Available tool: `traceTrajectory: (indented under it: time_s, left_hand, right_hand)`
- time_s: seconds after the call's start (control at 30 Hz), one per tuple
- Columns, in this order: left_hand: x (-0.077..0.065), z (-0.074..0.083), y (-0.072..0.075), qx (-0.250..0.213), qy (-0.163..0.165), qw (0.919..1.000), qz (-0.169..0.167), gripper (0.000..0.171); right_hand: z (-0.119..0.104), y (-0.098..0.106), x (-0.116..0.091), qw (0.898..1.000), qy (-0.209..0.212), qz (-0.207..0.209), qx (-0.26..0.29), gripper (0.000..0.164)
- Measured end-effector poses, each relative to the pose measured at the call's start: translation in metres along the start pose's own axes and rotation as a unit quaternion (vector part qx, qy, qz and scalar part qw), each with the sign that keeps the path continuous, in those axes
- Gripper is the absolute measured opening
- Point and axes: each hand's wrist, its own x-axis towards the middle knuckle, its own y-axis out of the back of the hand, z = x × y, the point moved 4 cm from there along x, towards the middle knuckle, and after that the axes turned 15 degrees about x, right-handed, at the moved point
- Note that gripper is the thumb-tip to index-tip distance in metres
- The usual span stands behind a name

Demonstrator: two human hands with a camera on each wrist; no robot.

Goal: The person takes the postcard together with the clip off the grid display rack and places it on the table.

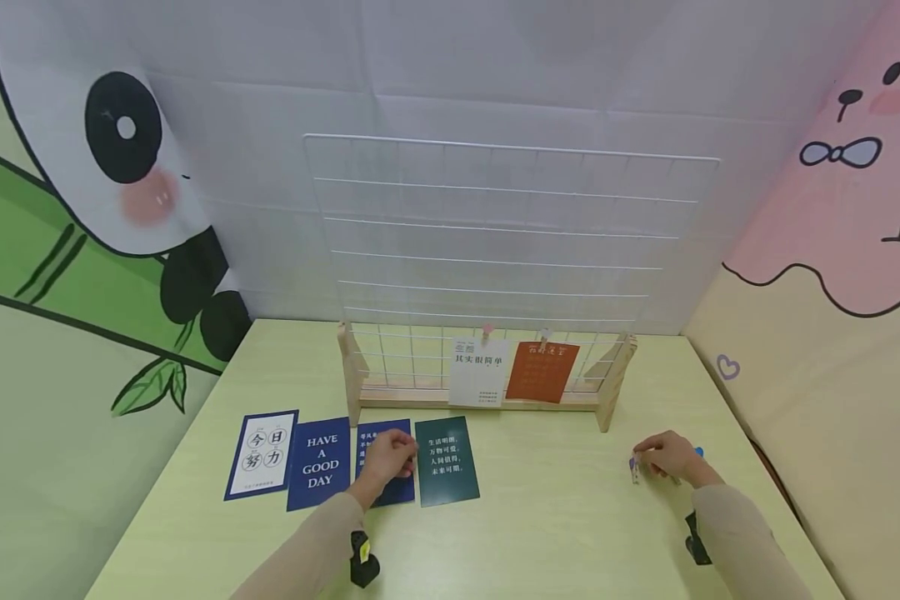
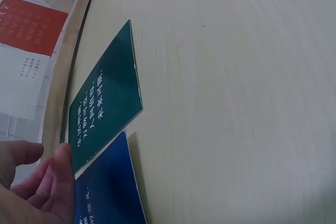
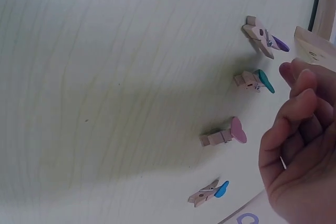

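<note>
My left hand (image 1: 388,457) is over a blue card (image 1: 399,493) and near the left edge of a dark green card (image 1: 447,462). In the left wrist view the thumb and fingers are apart, with nothing between them. On the right, my right hand (image 1: 671,457) hovers by several small wooden clothespins with coloured heart ends. The right wrist view shows a purple-heart clothespin (image 3: 261,38) and a green-heart one (image 3: 253,80) nearest the fingertips. A pink-heart clothespin (image 3: 224,132) and a blue-heart one (image 3: 210,193) lie farther along. The right fingers are loosely curled and hold nothing visible.
A white wire grid (image 1: 495,236) stands in a wooden base (image 1: 350,375) at the back. A white card (image 1: 478,375) and an orange-red card (image 1: 543,372) are clipped to it. A blue-bordered white card (image 1: 261,454) and a "HAVE A GOOD DAY" card (image 1: 319,462) lie at left.
</note>
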Motion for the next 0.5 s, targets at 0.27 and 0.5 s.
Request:
traceTrajectory:
  time_s: [0.27, 0.5]
  left_hand:
    - [0.004, 0.011, 0.006, 0.008, -0.022, 0.9996, 0.018, 0.014]
    - [0.006, 0.017, 0.007, 0.049, -0.034, 0.9978, 0.031, 0.014]
  right_hand:
    - [-0.014, -0.002, 0.007, 0.999, 0.037, 0.014, 0.008, 0.024]
    - [-0.032, -0.01, 0.015, 0.997, 0.051, 0.025, 0.054, 0.03]
